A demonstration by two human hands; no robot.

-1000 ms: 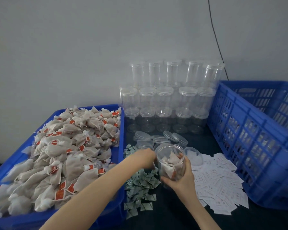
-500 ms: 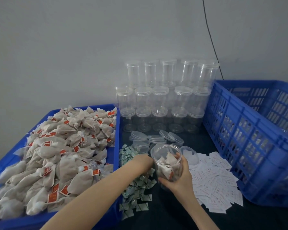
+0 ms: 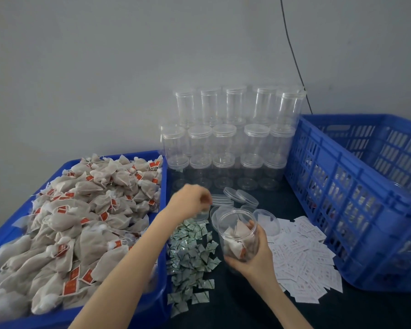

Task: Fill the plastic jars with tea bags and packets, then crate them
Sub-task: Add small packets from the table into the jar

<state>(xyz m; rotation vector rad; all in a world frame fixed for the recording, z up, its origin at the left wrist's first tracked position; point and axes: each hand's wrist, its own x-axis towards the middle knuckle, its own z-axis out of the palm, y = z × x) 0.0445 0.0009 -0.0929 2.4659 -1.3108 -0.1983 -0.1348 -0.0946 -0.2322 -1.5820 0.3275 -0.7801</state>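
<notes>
Tea bags (image 3: 81, 219) are being kept heaped in the left blue bin (image 3: 119, 157), within easy reach; left hand (image 3: 190, 203) is being held over the green packets (image 3: 192, 252), fingers curled, blurred, so what is being pinched cannot be told; open jar (image 3: 237, 236), part-filled, is being gripped by right hand (image 3: 254, 260), tilted for loading; blue crate (image 3: 356, 198) is being kept at right for finished jars.

A plain pale grey wall (image 3: 105, 67) rises behind the dark counter (image 3: 247, 309), with a thin black cable (image 3: 294, 60) hanging down it.
</notes>
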